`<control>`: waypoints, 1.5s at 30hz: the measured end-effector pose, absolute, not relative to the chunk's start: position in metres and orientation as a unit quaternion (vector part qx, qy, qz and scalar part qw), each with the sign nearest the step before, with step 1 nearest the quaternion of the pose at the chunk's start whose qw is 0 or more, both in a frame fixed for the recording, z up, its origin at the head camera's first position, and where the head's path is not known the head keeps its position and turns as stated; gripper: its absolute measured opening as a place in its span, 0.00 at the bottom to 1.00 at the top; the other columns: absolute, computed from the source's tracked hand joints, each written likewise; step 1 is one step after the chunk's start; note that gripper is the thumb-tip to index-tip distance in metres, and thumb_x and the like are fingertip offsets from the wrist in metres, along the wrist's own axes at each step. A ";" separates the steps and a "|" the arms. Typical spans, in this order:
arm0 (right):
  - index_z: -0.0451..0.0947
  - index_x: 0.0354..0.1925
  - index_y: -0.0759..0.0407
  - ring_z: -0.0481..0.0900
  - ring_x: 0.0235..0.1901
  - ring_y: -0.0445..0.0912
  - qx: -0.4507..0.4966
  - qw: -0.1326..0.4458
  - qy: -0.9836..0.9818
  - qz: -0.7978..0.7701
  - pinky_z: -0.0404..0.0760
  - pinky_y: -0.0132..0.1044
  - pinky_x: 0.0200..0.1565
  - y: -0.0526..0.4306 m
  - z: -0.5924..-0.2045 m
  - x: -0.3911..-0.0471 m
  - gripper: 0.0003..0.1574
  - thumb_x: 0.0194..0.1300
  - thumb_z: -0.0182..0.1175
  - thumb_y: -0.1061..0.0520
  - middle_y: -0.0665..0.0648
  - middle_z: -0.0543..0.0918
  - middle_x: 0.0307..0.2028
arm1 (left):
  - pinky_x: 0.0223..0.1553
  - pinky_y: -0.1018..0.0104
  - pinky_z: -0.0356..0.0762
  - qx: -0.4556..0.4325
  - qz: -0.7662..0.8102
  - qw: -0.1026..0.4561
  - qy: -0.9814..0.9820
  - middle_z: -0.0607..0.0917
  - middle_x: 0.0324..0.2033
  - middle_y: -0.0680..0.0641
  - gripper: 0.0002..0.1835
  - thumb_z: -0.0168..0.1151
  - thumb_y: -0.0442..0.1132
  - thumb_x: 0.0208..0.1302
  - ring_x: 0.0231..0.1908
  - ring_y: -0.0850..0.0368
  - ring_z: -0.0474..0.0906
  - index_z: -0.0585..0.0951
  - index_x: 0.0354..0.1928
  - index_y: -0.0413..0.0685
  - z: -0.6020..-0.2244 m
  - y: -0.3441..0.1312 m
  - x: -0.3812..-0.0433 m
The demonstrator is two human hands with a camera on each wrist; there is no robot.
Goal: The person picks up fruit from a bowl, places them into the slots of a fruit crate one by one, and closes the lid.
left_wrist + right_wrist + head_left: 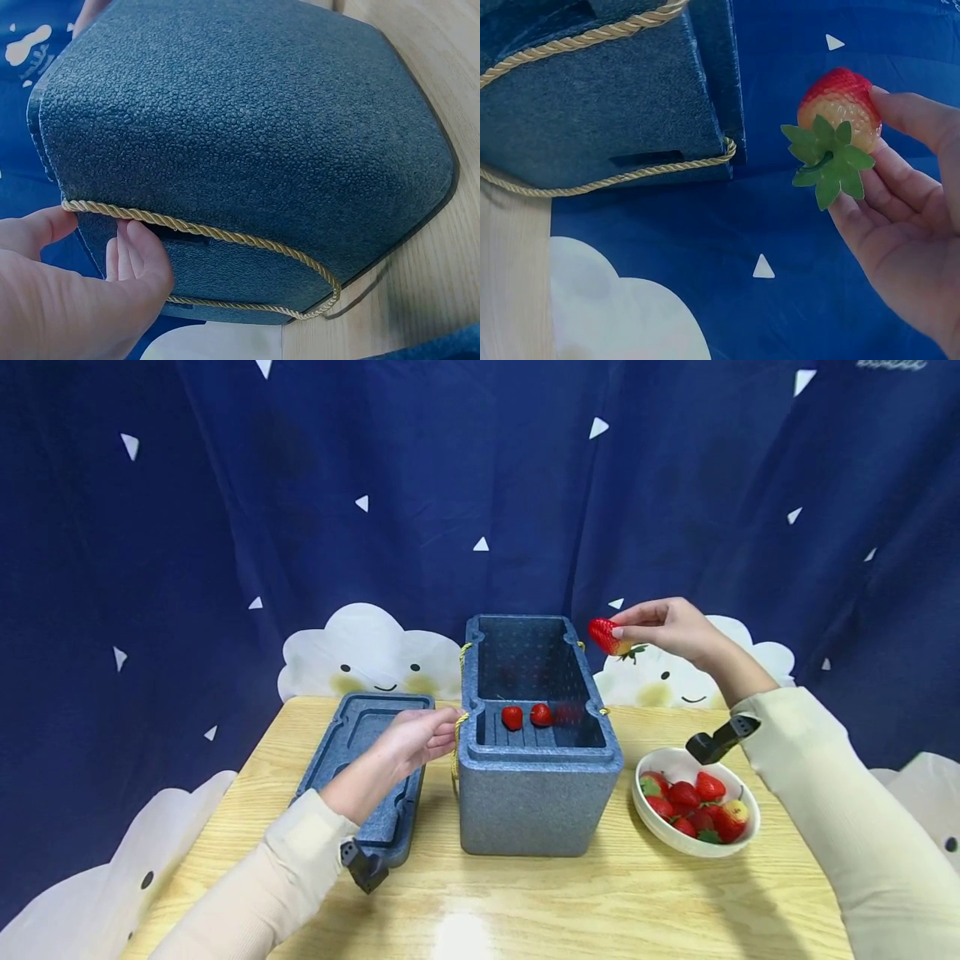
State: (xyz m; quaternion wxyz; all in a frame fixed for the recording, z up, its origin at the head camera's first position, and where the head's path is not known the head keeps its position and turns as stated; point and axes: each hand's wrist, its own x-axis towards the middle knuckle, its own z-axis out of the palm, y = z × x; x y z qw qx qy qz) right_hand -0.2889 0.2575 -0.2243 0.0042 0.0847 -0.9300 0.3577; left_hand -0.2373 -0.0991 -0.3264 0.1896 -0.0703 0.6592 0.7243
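My right hand (667, 627) pinches a red strawberry (609, 637) with a pale base and green leaves (832, 161), above and right of a blue-grey foam box (540, 802). Inside that lidless box lie two strawberries (512, 717) on the ribbed bottom. Against the box's left side rests my left hand (420, 739), its fingertips at the yellow twisted rope (247, 238). The left wrist view shows these fingers fairly straight, touching the wall and rope rather than wrapped around them.
A white bowl (752, 827) with several strawberries (684, 795) stands right of the box. The blue-grey lid (360, 752) lies left, partly behind my left forearm. All stand on a wooden table (525, 902). Behind hangs a dark blue curtain (420, 443) with clouds and triangles.
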 end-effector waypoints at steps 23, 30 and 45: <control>0.79 0.54 0.60 0.77 0.45 0.50 0.124 -0.022 -0.927 0.354 0.77 0.52 0.57 0.212 -0.205 -0.318 0.26 0.63 0.63 0.46 0.59 0.85 0.47 | 0.53 0.67 0.81 -0.066 0.720 0.188 0.664 0.79 0.38 0.49 0.25 0.56 0.39 0.66 0.34 0.65 0.79 0.69 0.61 0.32 -0.327 -0.097 -0.234; 0.79 0.54 0.61 0.75 0.46 0.50 0.141 -0.026 -0.923 0.357 0.77 0.51 0.58 0.189 -0.198 -0.322 0.25 0.64 0.62 0.48 0.60 0.85 0.49 | 0.62 0.59 0.76 -0.071 0.713 0.185 0.672 0.79 0.42 0.47 0.25 0.57 0.39 0.66 0.37 0.63 0.79 0.70 0.61 0.34 -0.327 -0.097 -0.235; 0.80 0.51 0.61 0.78 0.48 0.50 0.136 -0.062 -0.921 0.359 0.80 0.44 0.57 0.144 -0.205 -0.342 0.22 0.65 0.61 0.49 0.63 0.83 0.51 | 0.45 0.71 0.81 -0.068 0.715 0.180 0.672 0.80 0.35 0.51 0.23 0.57 0.38 0.65 0.33 0.65 0.79 0.71 0.59 0.33 -0.326 -0.099 -0.233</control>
